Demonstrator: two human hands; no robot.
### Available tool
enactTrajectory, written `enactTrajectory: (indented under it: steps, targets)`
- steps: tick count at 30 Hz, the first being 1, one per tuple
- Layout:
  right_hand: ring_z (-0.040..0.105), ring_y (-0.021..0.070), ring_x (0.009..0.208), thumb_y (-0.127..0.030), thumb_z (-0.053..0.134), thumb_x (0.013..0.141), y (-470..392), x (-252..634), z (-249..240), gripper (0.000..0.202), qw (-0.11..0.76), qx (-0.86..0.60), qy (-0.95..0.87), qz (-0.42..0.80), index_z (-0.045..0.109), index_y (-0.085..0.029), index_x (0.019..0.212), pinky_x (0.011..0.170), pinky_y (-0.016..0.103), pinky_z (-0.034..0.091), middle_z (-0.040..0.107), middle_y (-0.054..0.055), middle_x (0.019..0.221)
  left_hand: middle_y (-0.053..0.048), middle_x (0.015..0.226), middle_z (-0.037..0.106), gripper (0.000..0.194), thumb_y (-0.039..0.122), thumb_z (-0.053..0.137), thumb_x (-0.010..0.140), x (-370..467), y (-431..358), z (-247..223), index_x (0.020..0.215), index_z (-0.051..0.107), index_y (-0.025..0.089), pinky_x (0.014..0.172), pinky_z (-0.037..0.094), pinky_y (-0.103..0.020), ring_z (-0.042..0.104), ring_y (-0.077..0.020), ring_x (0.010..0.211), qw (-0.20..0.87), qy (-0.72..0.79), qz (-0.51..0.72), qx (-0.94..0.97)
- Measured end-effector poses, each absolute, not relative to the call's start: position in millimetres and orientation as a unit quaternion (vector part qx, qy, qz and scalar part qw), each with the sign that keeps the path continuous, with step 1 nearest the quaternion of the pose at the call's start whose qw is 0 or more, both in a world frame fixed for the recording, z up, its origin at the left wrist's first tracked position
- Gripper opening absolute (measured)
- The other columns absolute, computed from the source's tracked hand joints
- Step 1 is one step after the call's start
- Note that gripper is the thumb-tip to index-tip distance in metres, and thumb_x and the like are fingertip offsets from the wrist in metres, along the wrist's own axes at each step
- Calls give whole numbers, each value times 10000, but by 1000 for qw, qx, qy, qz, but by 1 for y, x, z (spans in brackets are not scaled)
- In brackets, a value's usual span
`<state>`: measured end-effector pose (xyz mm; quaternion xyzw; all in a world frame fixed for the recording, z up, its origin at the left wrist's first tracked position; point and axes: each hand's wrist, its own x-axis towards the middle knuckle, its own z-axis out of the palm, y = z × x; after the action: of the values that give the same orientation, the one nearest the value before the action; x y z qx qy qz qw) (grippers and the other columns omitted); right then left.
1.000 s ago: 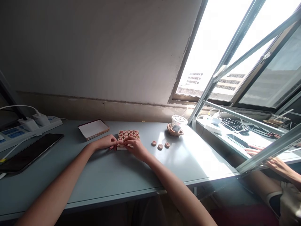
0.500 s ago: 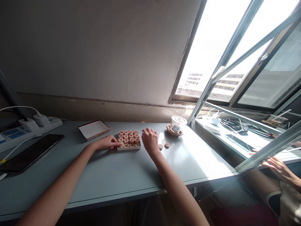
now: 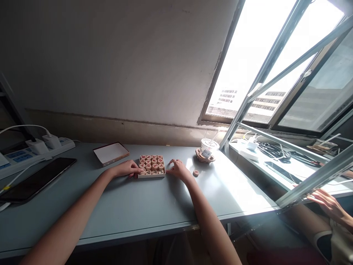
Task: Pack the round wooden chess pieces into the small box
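A shallow open box (image 3: 151,176) on the desk holds rows of round wooden Chinese chess pieces (image 3: 149,162) with carved characters. My left hand (image 3: 127,168) grips the box's left side, its thumb over the front-left corner piece. Just right of the box, my right hand (image 3: 178,170) has its fingers curled around a red-marked chess piece (image 3: 172,168), low over the desk. Another loose chess piece (image 3: 196,173) lies to the right of that hand. The upturned box lid (image 3: 111,152) rests behind my left hand.
A lidded plastic cup (image 3: 206,149) with a straw stands in a cardboard holder (image 3: 204,159) at the back right. On the left are a large black phone or tablet (image 3: 38,178) and a power strip (image 3: 24,156). A metal frame (image 3: 248,99) and another person's hand (image 3: 325,200) are at right.
My right hand has lowered toward the desk and its fingers have closed around a chess piece. Only one loose piece now shows at its right instead of two. My left hand stays at the box.
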<state>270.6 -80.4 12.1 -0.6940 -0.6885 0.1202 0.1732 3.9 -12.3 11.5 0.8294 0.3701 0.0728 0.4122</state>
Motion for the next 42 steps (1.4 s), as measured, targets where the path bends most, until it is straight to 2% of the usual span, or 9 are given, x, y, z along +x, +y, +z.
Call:
enactTrajectory:
  steps: [5,10,13,26,30,34,38,40,42]
  targets:
    - [538,179,899,-222,602,749,-75,270,11,151,203,-677,-696,126,644,-170,884,728,234,409,595,66,918,2,449,487,491,609,524,701,5,-15,15,567,640,151,582,336,-234,440,-128,507,420,377,80,822]
    - [551,135,765,-251,561,798,-70,258,10,204,352,-590,-720,100,599,-188,989,705,247,422,598,48,929,9,437,464,512,621,513,702,4,-14,13,596,661,142,565,326,-232,422,-120,492,417,375,75,825]
    - [553,128,789,-283,576,801,-74,244,8,208,385,-465,-786,135,582,-220,999,710,242,432,603,28,951,3,454,474,527,624,498,717,4,-12,12,598,662,137,565,325,-231,426,-117,491,412,372,70,829]
    - [552,136,798,-172,567,796,-78,228,1,97,355,-400,-831,151,626,-204,866,710,250,447,605,26,855,-27,496,533,569,629,430,748,3,-7,6,579,652,133,559,328,-239,433,-122,489,411,374,77,828]
    - [575,146,775,-228,544,815,-77,229,6,116,361,-400,-828,155,631,-202,887,694,265,461,615,42,881,-16,491,529,535,619,472,728,4,-12,12,603,670,138,567,326,-235,433,-118,497,414,369,83,828]
    - [586,165,782,-287,497,843,-84,248,21,164,343,-475,-808,65,624,-202,903,709,292,455,627,53,912,-9,485,527,487,586,506,722,2,-15,16,637,680,139,564,328,-235,436,-113,488,427,363,87,824]
    - [546,291,942,-283,476,823,-103,294,11,233,231,-636,-722,-145,627,-187,973,772,428,418,610,114,1014,1,460,496,459,552,498,744,-2,-11,12,636,683,146,576,327,-230,432,-105,494,430,359,96,823]
    - [570,285,868,-301,447,823,-115,319,-5,257,193,-668,-707,-124,646,-158,898,721,411,442,618,139,941,3,454,484,467,551,486,755,-3,-9,10,626,680,147,569,319,-232,426,-102,487,435,361,100,819]
    - [576,255,887,-318,377,857,-126,338,-20,320,212,-627,-747,-70,632,-156,960,757,383,455,615,134,990,4,454,478,483,561,477,757,-4,-8,9,618,673,142,557,312,-236,412,-98,472,443,367,108,810]
